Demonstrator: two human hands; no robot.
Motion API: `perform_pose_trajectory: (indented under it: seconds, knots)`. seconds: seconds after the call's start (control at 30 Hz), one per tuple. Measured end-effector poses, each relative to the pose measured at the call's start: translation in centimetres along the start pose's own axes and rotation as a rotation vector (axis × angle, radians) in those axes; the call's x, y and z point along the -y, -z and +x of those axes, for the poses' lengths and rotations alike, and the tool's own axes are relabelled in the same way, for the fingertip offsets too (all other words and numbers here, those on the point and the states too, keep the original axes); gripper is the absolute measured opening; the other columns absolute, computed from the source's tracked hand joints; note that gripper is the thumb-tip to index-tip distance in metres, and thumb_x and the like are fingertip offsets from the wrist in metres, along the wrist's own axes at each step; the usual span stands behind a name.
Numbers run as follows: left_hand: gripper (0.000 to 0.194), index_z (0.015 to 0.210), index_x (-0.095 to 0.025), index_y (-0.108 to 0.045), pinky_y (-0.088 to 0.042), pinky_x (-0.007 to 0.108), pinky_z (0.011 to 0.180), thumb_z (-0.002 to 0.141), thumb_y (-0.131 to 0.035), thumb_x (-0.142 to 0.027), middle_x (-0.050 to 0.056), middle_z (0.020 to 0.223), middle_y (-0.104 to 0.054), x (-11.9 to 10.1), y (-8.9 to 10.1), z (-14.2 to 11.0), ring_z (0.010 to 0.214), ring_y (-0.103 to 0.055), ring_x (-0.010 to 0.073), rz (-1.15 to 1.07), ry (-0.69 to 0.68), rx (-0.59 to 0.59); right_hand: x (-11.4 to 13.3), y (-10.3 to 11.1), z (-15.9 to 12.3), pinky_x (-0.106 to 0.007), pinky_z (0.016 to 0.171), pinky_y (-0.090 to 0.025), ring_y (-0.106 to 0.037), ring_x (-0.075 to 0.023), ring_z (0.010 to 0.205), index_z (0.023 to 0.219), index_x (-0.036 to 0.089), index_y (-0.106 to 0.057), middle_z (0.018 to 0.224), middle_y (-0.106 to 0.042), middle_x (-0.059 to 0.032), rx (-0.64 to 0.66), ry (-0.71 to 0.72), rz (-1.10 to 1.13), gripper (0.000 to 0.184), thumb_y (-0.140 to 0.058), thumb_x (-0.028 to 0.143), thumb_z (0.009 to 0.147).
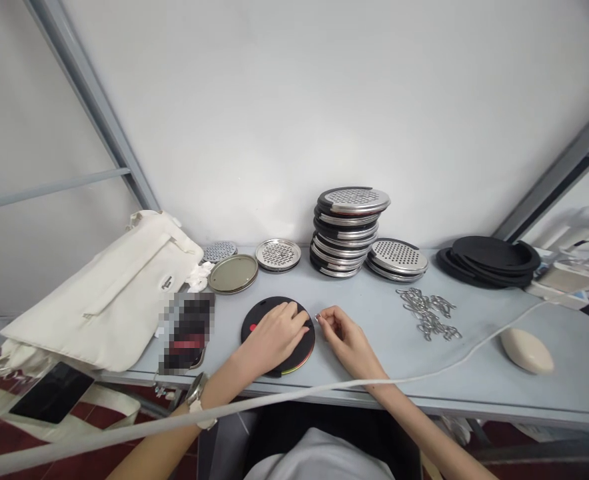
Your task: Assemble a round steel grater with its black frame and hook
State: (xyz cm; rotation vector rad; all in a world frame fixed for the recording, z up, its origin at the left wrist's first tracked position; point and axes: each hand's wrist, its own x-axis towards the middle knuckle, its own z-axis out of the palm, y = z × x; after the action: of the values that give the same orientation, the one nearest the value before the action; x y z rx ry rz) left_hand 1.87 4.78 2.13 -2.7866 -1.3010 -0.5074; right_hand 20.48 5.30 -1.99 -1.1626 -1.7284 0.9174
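Observation:
A black round disc point(254, 312) with a red spot and a yellow-red lower rim lies flat near the front of the table. My left hand point(278, 333) lies across its top, fingers curled onto its right side. Just right of the disc, my right hand point(342, 337) is closed in a pinch on a small silver metal clip point(317, 318), close to the disc's edge. Most of the clip is hidden by my fingers. Similar metal clips point(427, 312) lie in a loose heap farther right.
Behind the disc stand a tall stack of round graters point(349, 233), a shorter stack point(398, 260), single grater plates point(277, 255) and an olive-grey plate point(232, 273). Black discs point(494, 257) are piled right. A white cable point(424, 375) crosses in front; a white bag point(104, 293) sits left.

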Motion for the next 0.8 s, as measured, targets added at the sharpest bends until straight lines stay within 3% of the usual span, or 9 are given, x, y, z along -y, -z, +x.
perform_pose_trajectory:
  seconds: [0.27,0.6,0.8]
  knots:
    - [0.007,0.096,-0.02,-0.049,-0.043,0.029,0.069,0.093,-0.051,-0.026,0.002,0.087,-0.057,0.7,0.0,1.7,0.081,-0.057,0.0193,-0.103,0.075,-0.007,0.2,-0.1,2.1,-0.03,0.065,-0.045,-0.057,-0.0188,0.066,0.102,0.018,-0.054,0.072,-0.06,-0.0024,0.071,0.114,-0.161,0.02,-0.039,0.028,0.093]
    - [0.019,0.092,-0.021,-0.052,-0.044,0.029,0.067,0.086,-0.059,-0.038,0.002,0.09,-0.056,3.2,-1.3,5.0,0.077,-0.056,0.0186,-0.206,0.07,0.006,-1.7,2.1,6.0,-0.034,0.08,-0.048,-0.063,-0.0224,0.089,0.103,0.017,-0.066,0.097,-0.069,-0.01,0.204,0.24,-0.208,0.025,-0.046,0.02,0.089]
    - [0.04,0.117,-0.021,-0.046,-0.046,0.032,0.077,0.084,-0.062,-0.037,0.005,0.102,-0.058,3.5,-1.7,5.1,0.09,-0.059,0.0211,-0.254,0.029,-0.016,-1.6,2.8,6.9,-0.034,0.082,-0.047,-0.063,-0.0215,0.092,0.097,0.019,-0.07,0.098,-0.07,-0.0075,0.258,0.26,-0.163,0.024,-0.047,0.022,0.091]
